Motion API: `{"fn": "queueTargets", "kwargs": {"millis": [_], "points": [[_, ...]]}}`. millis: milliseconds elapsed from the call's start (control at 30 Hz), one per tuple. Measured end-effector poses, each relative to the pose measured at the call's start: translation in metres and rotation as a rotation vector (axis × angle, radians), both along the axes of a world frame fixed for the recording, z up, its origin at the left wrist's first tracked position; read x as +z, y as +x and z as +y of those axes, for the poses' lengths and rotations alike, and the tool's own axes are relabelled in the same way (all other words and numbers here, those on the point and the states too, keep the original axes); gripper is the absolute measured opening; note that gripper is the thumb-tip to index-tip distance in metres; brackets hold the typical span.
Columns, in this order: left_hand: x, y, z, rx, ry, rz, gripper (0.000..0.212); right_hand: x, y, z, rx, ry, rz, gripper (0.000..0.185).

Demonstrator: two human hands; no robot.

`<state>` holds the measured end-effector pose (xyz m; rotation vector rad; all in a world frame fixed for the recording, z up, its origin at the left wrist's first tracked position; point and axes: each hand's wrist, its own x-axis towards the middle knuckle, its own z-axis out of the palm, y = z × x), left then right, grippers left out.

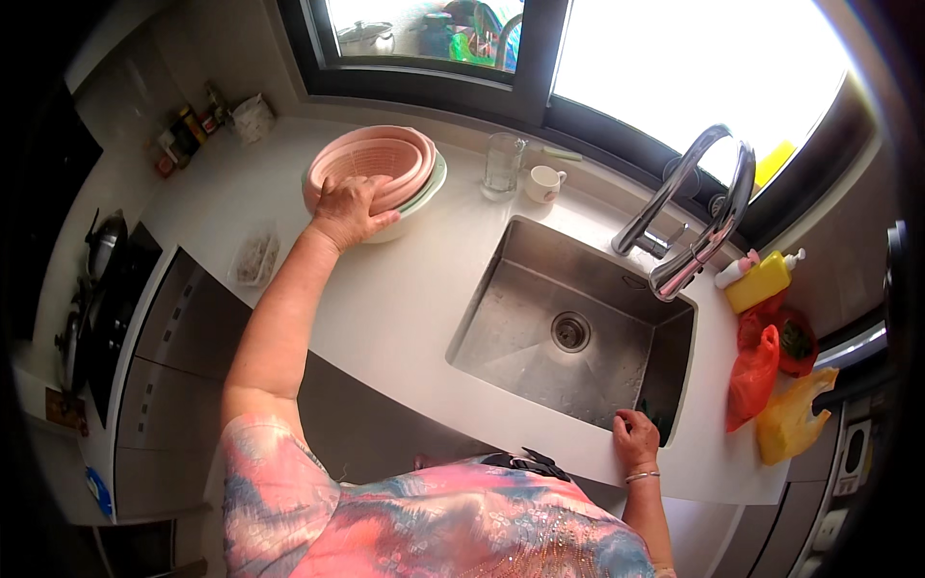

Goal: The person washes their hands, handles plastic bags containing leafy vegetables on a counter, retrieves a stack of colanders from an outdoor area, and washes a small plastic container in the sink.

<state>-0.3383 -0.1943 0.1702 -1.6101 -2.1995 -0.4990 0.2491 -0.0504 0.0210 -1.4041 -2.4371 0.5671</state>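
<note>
My left hand (pixel 350 209) grips the near rim of a pink plastic colander (pixel 368 162), with its thumb spread to the right. The colander sits nested in a stack of pink, green and whitish basins (pixel 433 189) at the back left of the counter. A bracelet circles my right wrist, and my right hand (pixel 637 438) rests with curled fingers at the near right edge of the stainless-steel sink (pixel 571 289). Something dark green lies in the sink beside it, partly hidden. A chrome faucet (pixel 668 274) arches over the sink's back right corner.
Behind the sink stand a glass pitcher (pixel 504 166) and a white mug (pixel 543 184). A yellow pump bottle (pixel 760 282), a red plastic bag (pixel 753 379) and a yellow plastic bag (pixel 795 419) line the right side. At the left are a clear plastic container (pixel 256 259) and the stove (pixel 123 318).
</note>
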Motion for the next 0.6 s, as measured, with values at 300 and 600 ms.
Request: {"fn": "queueTargets", "kwargs": {"millis": [300,600], "points": [[0.015,0.001,-0.006,0.109,-0.030,-0.475,0.032,-0.006,0.002,0.002,0.009,0.047,0.003,0.017],[0.020,-0.016,-0.003,0.107,0.224,-0.018,0.029,-0.003,0.000,0.001,-0.002,0.028,-0.007,0.019]]}}
